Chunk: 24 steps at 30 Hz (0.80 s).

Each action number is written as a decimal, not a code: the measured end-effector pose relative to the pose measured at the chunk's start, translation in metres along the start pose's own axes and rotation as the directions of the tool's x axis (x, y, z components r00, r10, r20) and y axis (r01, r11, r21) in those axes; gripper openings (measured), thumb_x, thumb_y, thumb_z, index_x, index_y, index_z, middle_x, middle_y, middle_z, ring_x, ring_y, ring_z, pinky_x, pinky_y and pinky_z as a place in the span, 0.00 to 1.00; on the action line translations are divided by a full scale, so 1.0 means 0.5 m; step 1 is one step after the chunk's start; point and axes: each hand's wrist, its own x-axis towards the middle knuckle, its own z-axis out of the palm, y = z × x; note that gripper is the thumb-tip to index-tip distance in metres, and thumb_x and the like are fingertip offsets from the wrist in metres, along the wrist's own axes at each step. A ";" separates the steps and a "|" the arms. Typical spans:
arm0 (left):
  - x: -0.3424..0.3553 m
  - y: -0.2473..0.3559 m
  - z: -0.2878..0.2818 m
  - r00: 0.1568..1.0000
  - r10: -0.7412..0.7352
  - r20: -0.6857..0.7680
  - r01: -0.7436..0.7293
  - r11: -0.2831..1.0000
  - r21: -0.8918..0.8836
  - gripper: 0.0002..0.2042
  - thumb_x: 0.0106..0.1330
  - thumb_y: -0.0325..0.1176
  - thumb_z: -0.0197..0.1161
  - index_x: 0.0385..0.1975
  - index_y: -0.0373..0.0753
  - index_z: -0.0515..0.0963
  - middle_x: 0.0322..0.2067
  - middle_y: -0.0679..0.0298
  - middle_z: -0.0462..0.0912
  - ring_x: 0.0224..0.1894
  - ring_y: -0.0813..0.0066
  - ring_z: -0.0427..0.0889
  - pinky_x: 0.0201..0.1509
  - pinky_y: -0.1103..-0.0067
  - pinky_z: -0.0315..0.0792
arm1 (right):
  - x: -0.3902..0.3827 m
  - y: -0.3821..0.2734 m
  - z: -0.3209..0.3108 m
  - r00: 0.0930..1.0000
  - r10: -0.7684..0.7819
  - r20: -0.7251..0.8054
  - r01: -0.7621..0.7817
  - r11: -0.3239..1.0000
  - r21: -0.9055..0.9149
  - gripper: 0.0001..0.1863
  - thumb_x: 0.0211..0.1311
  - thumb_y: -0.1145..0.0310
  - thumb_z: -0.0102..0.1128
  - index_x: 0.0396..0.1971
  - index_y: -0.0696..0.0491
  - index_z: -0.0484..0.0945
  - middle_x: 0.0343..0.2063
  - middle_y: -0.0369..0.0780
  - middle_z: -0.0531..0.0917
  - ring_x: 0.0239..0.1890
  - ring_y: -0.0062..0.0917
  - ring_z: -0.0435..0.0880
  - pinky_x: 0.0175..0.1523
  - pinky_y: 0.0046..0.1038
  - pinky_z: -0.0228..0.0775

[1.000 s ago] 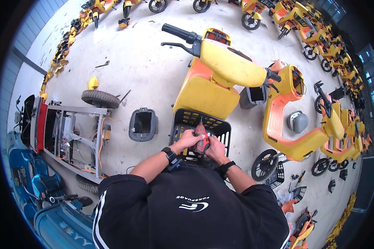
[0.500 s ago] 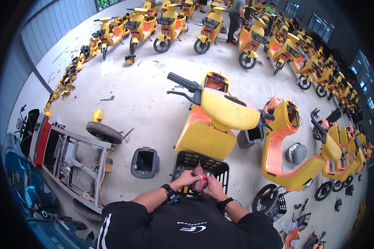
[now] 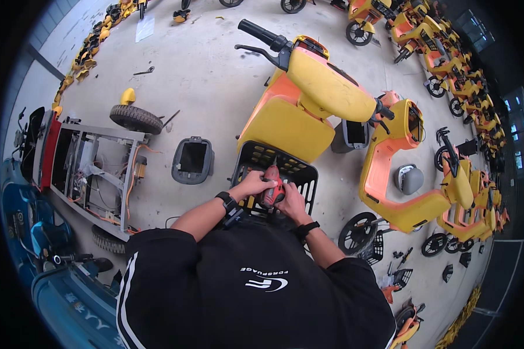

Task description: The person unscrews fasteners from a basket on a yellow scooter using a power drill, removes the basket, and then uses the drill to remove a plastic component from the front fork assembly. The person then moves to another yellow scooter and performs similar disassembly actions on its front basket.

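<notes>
A red cordless drill (image 3: 272,192) is held over the black basket (image 3: 312,195) at the front of a yellow scooter (image 3: 286,131). My left hand (image 3: 254,184) is closed on its left side, the thumb lying across the red body. From the right, my right hand (image 3: 293,201) grips the drill too; some of its fingers are hidden behind the tool. The drill's narrow tip points away from me, toward the basket's far wall. Whether the tip touches anything I cannot tell.
A dark storage bin (image 3: 193,160) sits on the floor at left, near a grey metal frame (image 3: 135,180) and a loose tyre (image 3: 136,119). Right of me stands a second yellow scooter (image 3: 404,212), with a grey seat (image 3: 409,179) behind it. More scooters line the right side.
My view has tilted downward, so the scene sits higher in the picture and the far row is mostly cut off. Both hands stay on the drill at the basket.
</notes>
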 end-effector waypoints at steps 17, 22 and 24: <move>-0.009 -0.007 0.026 1.000 0.009 -0.004 -0.009 0.998 -0.057 0.27 0.53 0.48 0.71 0.39 0.27 0.79 0.30 0.53 0.84 0.31 0.70 0.83 0.34 0.76 0.76 | -0.023 -0.008 -0.019 0.998 0.025 -0.049 -0.023 0.999 0.035 0.31 0.37 0.62 0.69 0.47 0.57 0.75 0.39 0.45 0.76 0.41 0.43 0.79 0.45 0.39 0.74; -0.027 0.013 0.024 0.999 -0.014 -0.041 0.013 1.000 -0.017 0.25 0.53 0.48 0.72 0.39 0.30 0.80 0.33 0.54 0.85 0.35 0.72 0.83 0.40 0.75 0.76 | -0.025 -0.011 -0.017 0.998 0.007 -0.068 -0.004 0.999 0.034 0.26 0.40 0.58 0.68 0.43 0.53 0.77 0.36 0.45 0.76 0.40 0.44 0.79 0.43 0.40 0.73; -0.020 -0.011 0.030 0.998 -0.018 -0.068 0.024 0.994 0.102 0.25 0.53 0.50 0.71 0.39 0.31 0.81 0.34 0.54 0.85 0.35 0.70 0.83 0.41 0.75 0.76 | -0.027 -0.006 -0.011 0.998 -0.017 -0.059 0.019 0.999 0.028 0.27 0.41 0.54 0.69 0.42 0.52 0.78 0.36 0.44 0.76 0.40 0.42 0.79 0.43 0.39 0.74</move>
